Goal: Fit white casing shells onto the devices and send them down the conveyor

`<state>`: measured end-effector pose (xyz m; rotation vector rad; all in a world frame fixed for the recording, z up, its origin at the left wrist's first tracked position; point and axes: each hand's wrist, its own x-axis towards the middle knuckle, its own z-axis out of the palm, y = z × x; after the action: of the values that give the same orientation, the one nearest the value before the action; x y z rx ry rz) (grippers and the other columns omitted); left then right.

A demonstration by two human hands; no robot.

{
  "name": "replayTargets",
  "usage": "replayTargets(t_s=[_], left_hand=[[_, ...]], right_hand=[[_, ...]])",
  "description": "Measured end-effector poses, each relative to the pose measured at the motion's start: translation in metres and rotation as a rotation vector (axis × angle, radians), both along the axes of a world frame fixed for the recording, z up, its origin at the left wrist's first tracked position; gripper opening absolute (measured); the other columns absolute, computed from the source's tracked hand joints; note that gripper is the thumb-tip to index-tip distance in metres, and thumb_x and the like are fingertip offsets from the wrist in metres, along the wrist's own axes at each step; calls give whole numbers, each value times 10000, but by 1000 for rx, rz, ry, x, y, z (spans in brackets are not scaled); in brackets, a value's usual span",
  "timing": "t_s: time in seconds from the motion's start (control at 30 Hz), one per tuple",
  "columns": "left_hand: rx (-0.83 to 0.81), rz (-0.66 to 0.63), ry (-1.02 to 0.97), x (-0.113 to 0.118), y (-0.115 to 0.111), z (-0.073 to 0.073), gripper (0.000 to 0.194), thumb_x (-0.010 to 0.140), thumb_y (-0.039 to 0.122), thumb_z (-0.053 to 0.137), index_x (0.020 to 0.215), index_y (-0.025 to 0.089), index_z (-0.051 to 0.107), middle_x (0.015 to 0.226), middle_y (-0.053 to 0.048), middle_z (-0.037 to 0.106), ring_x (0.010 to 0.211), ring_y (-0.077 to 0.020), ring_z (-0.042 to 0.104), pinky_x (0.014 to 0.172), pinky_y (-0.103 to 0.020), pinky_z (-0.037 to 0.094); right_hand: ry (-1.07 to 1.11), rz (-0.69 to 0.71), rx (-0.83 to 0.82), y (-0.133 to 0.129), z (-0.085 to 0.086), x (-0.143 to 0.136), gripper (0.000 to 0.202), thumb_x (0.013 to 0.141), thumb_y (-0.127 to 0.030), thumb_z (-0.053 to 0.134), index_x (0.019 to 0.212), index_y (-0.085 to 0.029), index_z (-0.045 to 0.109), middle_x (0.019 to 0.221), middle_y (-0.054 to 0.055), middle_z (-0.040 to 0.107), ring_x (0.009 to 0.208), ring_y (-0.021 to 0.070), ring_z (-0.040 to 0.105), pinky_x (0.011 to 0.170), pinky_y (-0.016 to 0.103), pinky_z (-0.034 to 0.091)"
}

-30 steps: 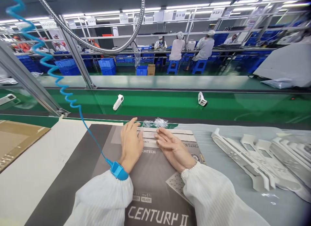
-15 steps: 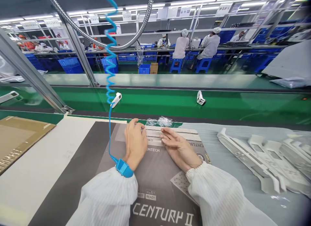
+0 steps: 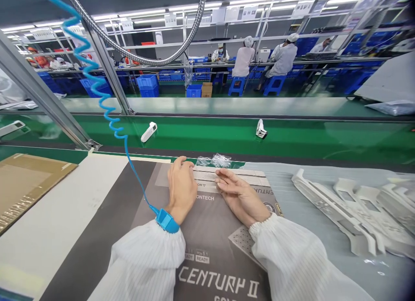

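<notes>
A dark grey printed cardboard box sheet (image 3: 201, 225) with "CENTURY II" lettering lies flat in front of me. My left hand (image 3: 182, 186) rests over its far part, back up, fingers loosely bent and empty. A blue wrist strap (image 3: 167, 220) circles that wrist and joins a coiled blue cord (image 3: 97, 78). My right hand (image 3: 241, 195) lies on its side over the cardboard, palm toward the left hand, fingers apart and holding nothing. Between the hands show the "MONTECH" print and a pale striped band. Crumpled clear plastic (image 3: 221, 160) sits just past the fingertips.
Several white moulded plastic parts (image 3: 337, 214) lie on grey foam sheeting at the right. Brown cardboard (image 3: 32, 184) lies at the left. On the green conveyor (image 3: 207, 137) are two small white devices. A metal post (image 3: 48, 89) rises at left; people sit at far benches.
The coiled blue cord has swung to the left. Both white devices on the green conveyor have shifted left. My hands have hardly moved.
</notes>
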<state>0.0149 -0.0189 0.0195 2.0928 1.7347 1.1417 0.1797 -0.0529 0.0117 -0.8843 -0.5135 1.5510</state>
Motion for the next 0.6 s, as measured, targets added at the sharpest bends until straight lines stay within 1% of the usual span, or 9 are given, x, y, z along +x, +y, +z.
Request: replayTargets(t_s=[0.07,0.13,0.23,0.33,0.4,0.47,0.5,0.53,0.6], left_hand=[[1,-6,-17,0,0,1,287,935,120,347,994,138,627,1257,-171,575,1199,-291,537,1008,-497,426],[-12,1,-26,1,0,3,274,913,97,343,951,126,613,1249,-183,577,1207,-298,533,1007,-498,424],[-57,39,-47,4,-1,8,235,881,94,360,829,131,586,1247,-203,575,1201,-312,541,1004,-502,421],[-84,48,-82,7,-1,11,264,867,101,356,679,164,531,1229,-194,591,1163,-299,564,997,-481,426],[-76,30,-90,8,0,10,279,845,91,363,614,176,495,1214,-181,603,1140,-289,572,982,-468,432],[-62,20,-94,8,1,8,280,828,85,374,594,174,500,1195,-156,619,1109,-281,578,957,-464,438],[-55,17,-97,8,2,6,277,822,85,379,596,170,516,1181,-141,628,1093,-277,580,944,-463,441],[-46,14,-100,8,2,5,276,818,84,383,605,168,537,1168,-128,636,1079,-272,581,930,-459,444],[-21,11,-107,8,2,3,280,814,82,389,620,166,573,1139,-112,649,1062,-263,581,915,-452,446]], right_hand=[[-4,5,6,1,-1,1,415,515,-96,868,892,-232,763,1080,4,668,899,102,610,821,179,493],[-9,10,5,1,-2,0,416,516,-100,870,894,-236,762,1086,3,667,908,103,609,838,185,488],[-20,9,5,-4,-1,-1,411,512,-110,876,883,-244,759,1080,2,665,918,112,609,863,209,483],[-106,72,50,-5,6,4,376,581,-188,868,927,-268,746,1127,5,659,927,134,614,838,254,488],[-297,125,127,9,14,17,353,656,-278,835,992,-270,729,1134,26,666,935,162,620,830,299,491],[-674,84,187,37,22,39,324,716,-343,779,1021,-256,713,1075,37,691,934,185,630,845,332,493],[-901,21,198,56,26,52,300,741,-346,745,1022,-247,705,1048,38,701,938,191,634,863,341,489],[-1169,-82,155,76,29,66,250,759,-338,709,993,-249,701,1028,26,709,931,188,642,877,341,488],[-1364,-224,65,116,31,92,253,761,-249,664,1011,-217,679,1102,69,692,1009,231,625,966,412,436]])
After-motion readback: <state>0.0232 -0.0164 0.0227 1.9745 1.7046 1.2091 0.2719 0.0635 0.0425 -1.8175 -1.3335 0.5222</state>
